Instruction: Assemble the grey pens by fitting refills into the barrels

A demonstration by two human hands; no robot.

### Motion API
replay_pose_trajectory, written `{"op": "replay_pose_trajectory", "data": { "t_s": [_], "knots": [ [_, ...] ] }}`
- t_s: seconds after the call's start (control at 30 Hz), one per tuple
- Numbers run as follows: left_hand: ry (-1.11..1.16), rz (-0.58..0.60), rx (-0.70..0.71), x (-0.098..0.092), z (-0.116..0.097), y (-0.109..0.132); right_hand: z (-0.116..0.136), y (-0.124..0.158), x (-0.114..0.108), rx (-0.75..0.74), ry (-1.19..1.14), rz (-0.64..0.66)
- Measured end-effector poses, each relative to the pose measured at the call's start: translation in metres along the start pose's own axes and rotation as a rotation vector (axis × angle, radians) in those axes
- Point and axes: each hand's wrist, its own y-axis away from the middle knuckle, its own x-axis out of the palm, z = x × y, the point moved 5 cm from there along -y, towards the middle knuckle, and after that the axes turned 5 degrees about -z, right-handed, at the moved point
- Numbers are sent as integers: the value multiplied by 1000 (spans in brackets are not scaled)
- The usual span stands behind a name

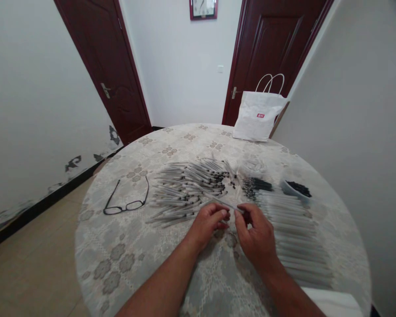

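Observation:
Both hands meet over the middle of a round table point(125, 259) covered with a patterned cloth. My left hand point(208, 223) and my right hand point(254, 233) pinch a thin clear pen barrel point(225, 204) between their fingertips; the barrel slants up to the left. Just beyond the hands lies a wide heap of assembled pens point(188, 189) with dark tips. To the right, a row of clear pen tubes point(293, 229) stretches toward me. A bundle of black refills point(255, 185) lies behind my right hand.
A small bowl of black caps point(297, 189) stands at the right. Black-framed glasses point(127, 203) lie on the left of the table. A white paper bag point(257, 116) stands at the far edge. Two dark red doors and white walls are behind.

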Motion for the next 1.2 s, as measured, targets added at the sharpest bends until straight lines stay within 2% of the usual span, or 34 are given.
{"op": "replay_pose_trajectory", "data": {
  "t_s": [0.13,0.23,0.33,0.5,0.7,0.83,1.07,1.2],
  "knots": [
    [-225,-159,219,-10,-17,1,3,2,1,-30,2,8],
    [-165,-151,291,-9,-22,4,1,3,2,-17,2,7],
    [2,-136,248,-5,-19,4,-4,6,7,23,-1,53],
    [140,-204,157,-5,-14,1,-4,11,23,46,-54,219],
    [5,-189,163,-6,-16,-2,-3,8,31,100,-114,333],
    [-115,-183,233,-5,-20,0,-6,8,34,175,-139,375],
    [-35,-192,204,-1,-15,6,-7,13,43,347,-311,449],
    [-55,-237,187,-1,-16,6,-2,10,41,326,-340,449]
  ]
}}
